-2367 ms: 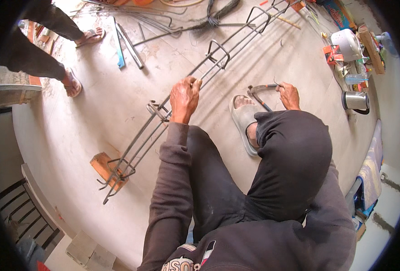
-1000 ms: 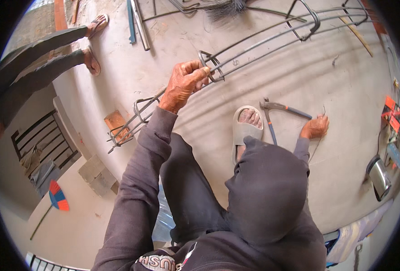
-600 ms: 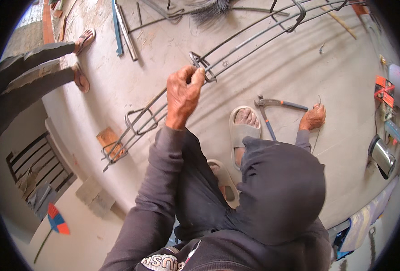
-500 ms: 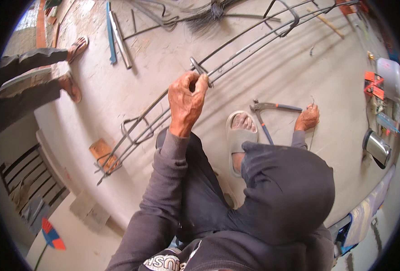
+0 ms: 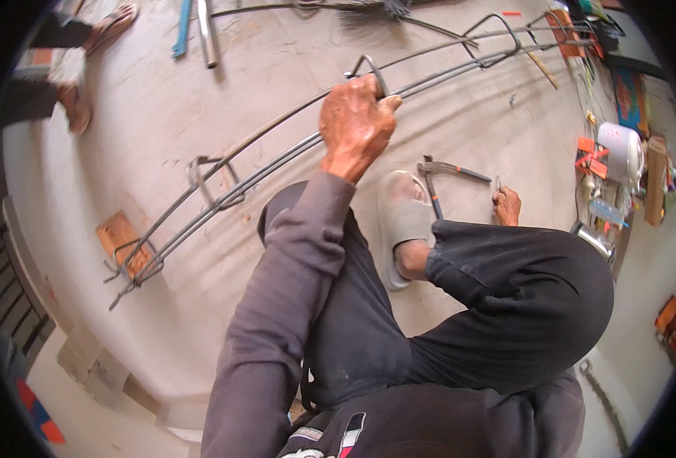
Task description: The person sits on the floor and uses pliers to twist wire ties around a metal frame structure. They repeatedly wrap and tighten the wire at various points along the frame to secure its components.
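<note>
A long cage of steel reinforcing bars (image 5: 265, 166) with bent square stirrups stretches slantwise across the floor. My left hand (image 5: 355, 126) is closed around a stirrup (image 5: 381, 79) near the middle of the cage, at the long bars. Beyond my bent knee, low over the floor, my right hand (image 5: 507, 204) pinches a thin piece of wire (image 5: 498, 183); its bent end shows above the fingers. Between that hand and my sandalled foot (image 5: 407, 212) lie steel pincers (image 5: 439, 166) with dark and orange handles, spread apart and touched by neither hand.
Wooden blocks (image 5: 121, 238) sit beneath the cage's ends. A bundle of dark tie wire (image 5: 372, 14), a blue bar (image 5: 182, 29) and a metal tube (image 5: 207, 37) lie at the far side. Another person's feet (image 5: 77, 107) stand at far left. A white container (image 5: 621, 151) stands right.
The view has shifted, and the cage and pincers appear displaced in it. My left hand keeps its grip at the stirrup. My right hand still holds the wire, with less of it showing.
</note>
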Tool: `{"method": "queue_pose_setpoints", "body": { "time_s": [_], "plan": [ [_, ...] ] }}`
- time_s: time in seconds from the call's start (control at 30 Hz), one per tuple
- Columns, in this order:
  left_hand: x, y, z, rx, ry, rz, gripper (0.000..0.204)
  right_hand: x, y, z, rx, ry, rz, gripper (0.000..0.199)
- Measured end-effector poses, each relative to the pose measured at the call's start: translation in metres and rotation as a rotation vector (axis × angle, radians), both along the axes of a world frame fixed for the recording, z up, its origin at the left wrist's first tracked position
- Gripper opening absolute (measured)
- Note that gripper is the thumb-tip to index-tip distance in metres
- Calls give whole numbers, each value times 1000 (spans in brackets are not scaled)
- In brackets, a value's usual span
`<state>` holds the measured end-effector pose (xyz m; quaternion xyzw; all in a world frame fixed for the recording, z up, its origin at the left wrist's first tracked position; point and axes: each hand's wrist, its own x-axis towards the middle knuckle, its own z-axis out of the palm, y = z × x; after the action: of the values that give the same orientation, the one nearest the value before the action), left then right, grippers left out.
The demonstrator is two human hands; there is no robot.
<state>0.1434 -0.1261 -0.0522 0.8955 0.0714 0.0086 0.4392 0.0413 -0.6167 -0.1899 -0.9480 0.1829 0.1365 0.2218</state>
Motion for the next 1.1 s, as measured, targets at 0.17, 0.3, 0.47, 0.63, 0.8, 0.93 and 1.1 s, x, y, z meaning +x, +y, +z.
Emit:
{"method": "queue_pose_setpoints", "body": {
  "time_s": [0.17, 0.3, 0.47, 0.63, 0.8, 0.93, 1.1],
  "plan": [
    [9, -12, 12, -56, 80, 23, 36, -12, -34, 10, -91, -110, 261, 23],
    [3, 4, 6, -46, 143, 57, 34, 7, 21, 50, -11, -80, 29, 24],
    [6, 0, 8, -43, 132, 88, 33, 45, 67, 146, -122, -165, 199, 26],
    [6, 1, 1, -17, 52, 32, 35, 110, 128, 200, -274, -296, 620, 19],
    [6, 5, -1, -30, 54, 58, 32, 136, 185, 221, -209, -159, 804, 17],
    [6, 3, 3, -58, 30, 95, 34, 131, 205, 193, -77, -15, 940, 19],
    [7, 9, 5, -178, 102, 83, 31, 112, 258, 151, 177, -22, 1006, 15]
  ]
}}
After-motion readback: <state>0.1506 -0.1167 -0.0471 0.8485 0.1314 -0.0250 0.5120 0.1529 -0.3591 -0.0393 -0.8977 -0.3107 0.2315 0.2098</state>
